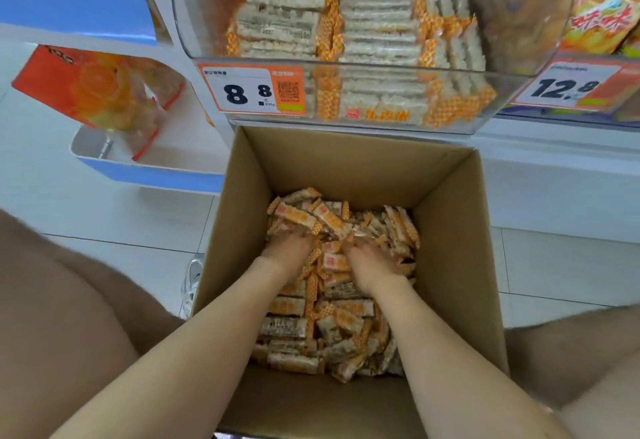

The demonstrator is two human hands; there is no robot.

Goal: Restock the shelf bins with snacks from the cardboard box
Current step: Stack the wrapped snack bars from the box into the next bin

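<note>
The left hand (287, 250) and right hand (367, 263) are digging into the snack bars (332, 329) towards the far side of the cardboard box (453, 230) (fingers buried, so I cannot tell their grip). The box is sitting on the floor (138, 224) below the shelf bin (512, 23).

Cardboard box (450, 230): plain brown. Snack bars (332, 321) inside: pale off-white, ends checked orange and white. Price tag (239, 92): white, black digits, orange strip. Shelf edge (156, 175): blue over white. Floor (104, 217): white tile, grey lines.
</note>
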